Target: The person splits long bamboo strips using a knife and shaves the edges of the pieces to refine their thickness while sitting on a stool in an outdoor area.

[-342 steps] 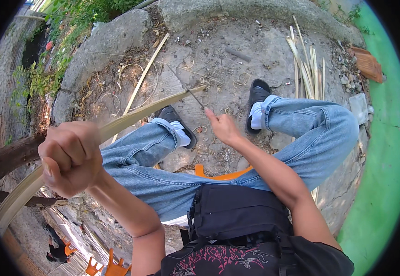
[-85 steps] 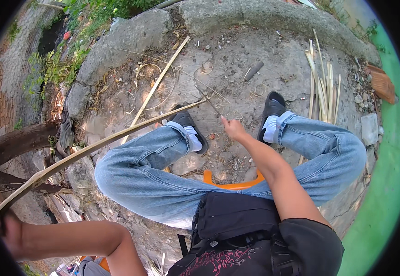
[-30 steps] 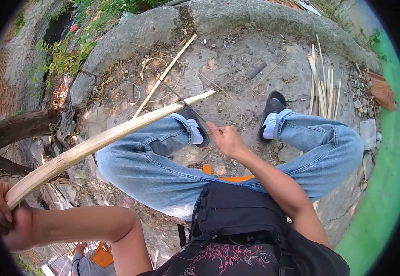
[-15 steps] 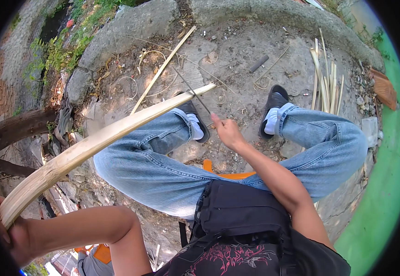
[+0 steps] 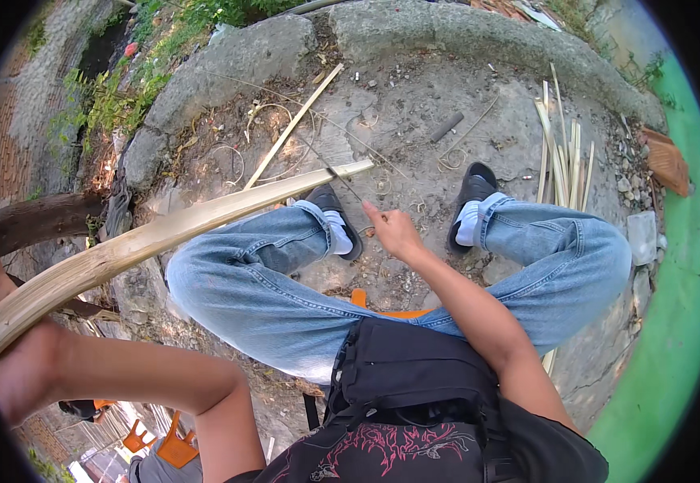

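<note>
A long pale strip of split wood (image 5: 165, 233) slants from the lower left up to its narrow tip near my left foot. Its thick end crosses the palm of my left hand (image 5: 26, 366), whose visible fingers are stretched apart. My right hand (image 5: 393, 231) is closed around the near end of a thin dark knife (image 5: 348, 184); the handle is hidden inside the fist. Close to the strip's tip, the blade crosses the wood, seen almost edge-on.
A narrow strip (image 5: 294, 125) lies beyond the tip. Several pale strips (image 5: 563, 161) are piled beyond my right knee. A stone curb (image 5: 479, 32) borders the far side, with a thick branch (image 5: 36, 229) at left. Orange chairs (image 5: 177, 443) stand at lower left.
My left fingers have spread, where before they were wrapped around the thick end. The whole view has shifted slightly; knife and strip keep nearly the same position against each other.
</note>
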Motion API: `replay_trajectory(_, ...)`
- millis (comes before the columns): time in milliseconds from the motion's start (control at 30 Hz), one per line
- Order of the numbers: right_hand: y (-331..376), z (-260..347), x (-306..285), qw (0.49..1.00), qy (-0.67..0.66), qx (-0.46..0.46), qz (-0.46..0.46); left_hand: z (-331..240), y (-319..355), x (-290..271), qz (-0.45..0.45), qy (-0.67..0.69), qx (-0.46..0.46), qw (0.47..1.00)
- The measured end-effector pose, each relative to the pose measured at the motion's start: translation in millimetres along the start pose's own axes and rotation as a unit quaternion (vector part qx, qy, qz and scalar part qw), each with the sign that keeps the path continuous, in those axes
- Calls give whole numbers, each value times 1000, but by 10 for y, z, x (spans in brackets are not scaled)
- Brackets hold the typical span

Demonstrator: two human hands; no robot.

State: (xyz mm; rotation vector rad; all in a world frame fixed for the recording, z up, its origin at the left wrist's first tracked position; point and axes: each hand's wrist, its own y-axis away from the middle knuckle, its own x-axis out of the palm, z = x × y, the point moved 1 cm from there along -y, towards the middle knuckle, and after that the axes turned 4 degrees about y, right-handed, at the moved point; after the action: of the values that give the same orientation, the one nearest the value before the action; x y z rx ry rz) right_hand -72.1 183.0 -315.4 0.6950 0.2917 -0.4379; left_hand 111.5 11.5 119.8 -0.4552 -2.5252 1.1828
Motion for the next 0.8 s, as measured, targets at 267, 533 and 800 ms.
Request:
replay_trajectory(267, -34, -29, 46, 1000, 10, -16, 5, 415, 291, 77, -166, -104, -29, 980)
replay_trajectory(533, 44, 120, -42, 999, 11, -39, -20, 1254, 1219, 86, -178, 28, -140, 974)
replay_trajectory(800, 156, 246, -4, 999, -11, -49, 4, 1340, 1185, 124, -115, 125, -238, 956)
